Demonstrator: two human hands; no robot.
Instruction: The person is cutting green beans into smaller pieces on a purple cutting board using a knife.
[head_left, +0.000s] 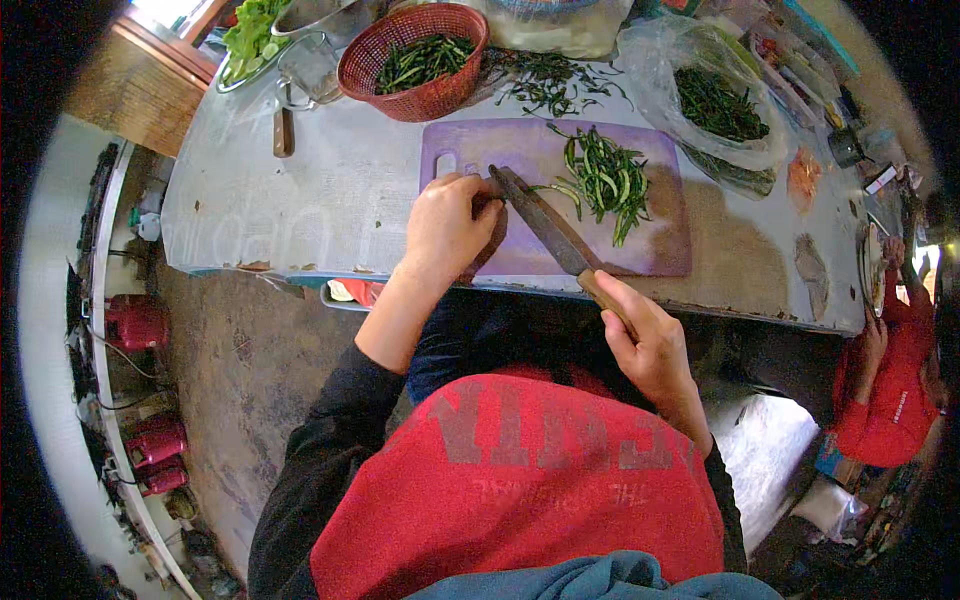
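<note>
In my right hand (645, 337) is the wooden handle of a kitchen knife (547, 229), its dark, worn blade slanting up and left across a purple cutting board (495, 142). My left hand (450, 225) is over the board's left side, fingers curled close to the blade tip. Whether the fingers pinch anything is hidden. A pile of sliced green vegetable strips (607, 180), apparently green beans, lies on the board right of the blade. One or two strips reach from the pile towards the blade.
Behind the board stands a red plastic basket (420, 97) of cut greens, beside loose dark-green strips (555, 79). A clear plastic bag (750, 142) holds more greens. A glass mug (307, 71) and a wooden-handled utensil (283, 135) are at left. Another person (889, 382) is at far right.
</note>
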